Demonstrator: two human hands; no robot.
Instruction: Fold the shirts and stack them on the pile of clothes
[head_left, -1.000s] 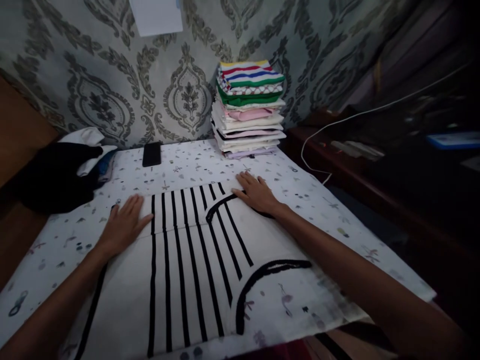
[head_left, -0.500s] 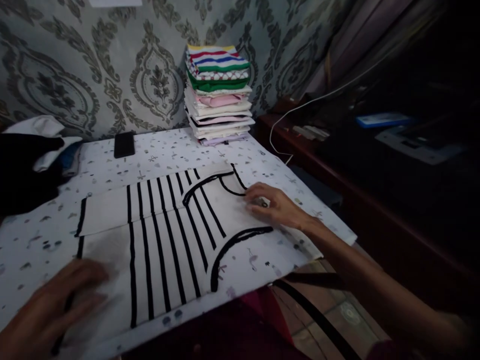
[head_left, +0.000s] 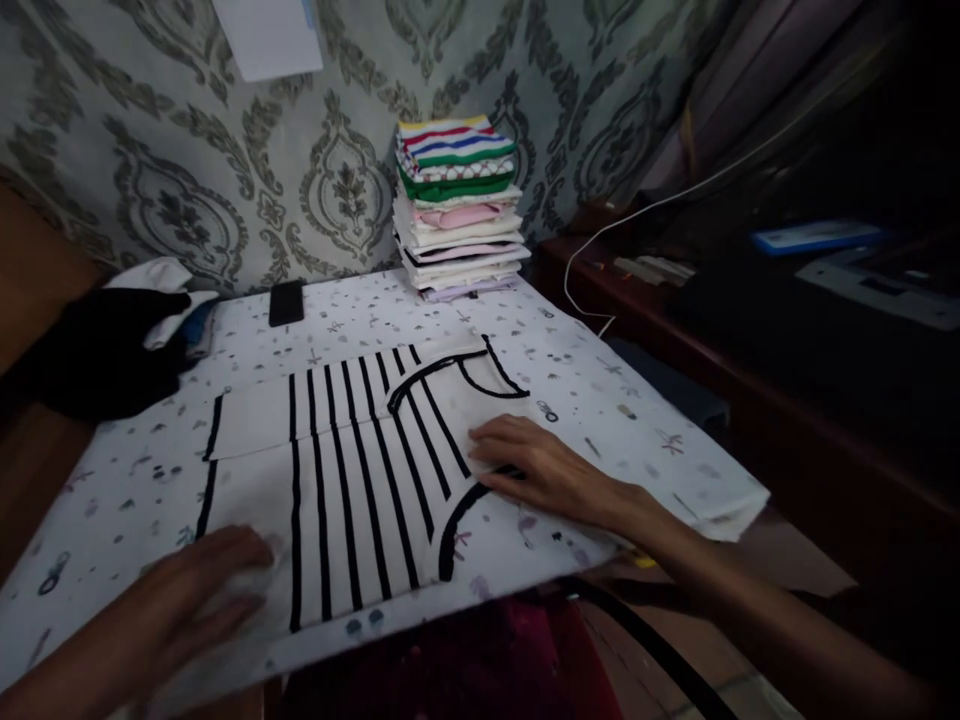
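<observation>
A white tank top (head_left: 352, 480) with black stripes and black trim lies flat on the table, its far side folded over toward the middle. The hem points left and the neckline right. My left hand (head_left: 206, 580) rests over the near hem corner, thumb and fingers apart, slightly blurred. My right hand (head_left: 536, 465) lies on the shirt's shoulder part by the near armhole, fingers extended and lightly bent, covering some of the black trim. Neither hand shows a grip on the cloth.
A tall stack of folded clothes (head_left: 459, 230) stands at the back against the patterned wall (head_left: 349, 190). A black phone (head_left: 286, 303) lies left of it. Crumpled black clothing (head_left: 120, 350) sits at the left edge. A white cable (head_left: 637, 212) runs along the dark furniture (head_left: 675, 350) on the right.
The camera view has shifted, so the scene sits farther right. My right hand has moved from the neckline toward me, to the near armhole. My left hand stays at the hem.
</observation>
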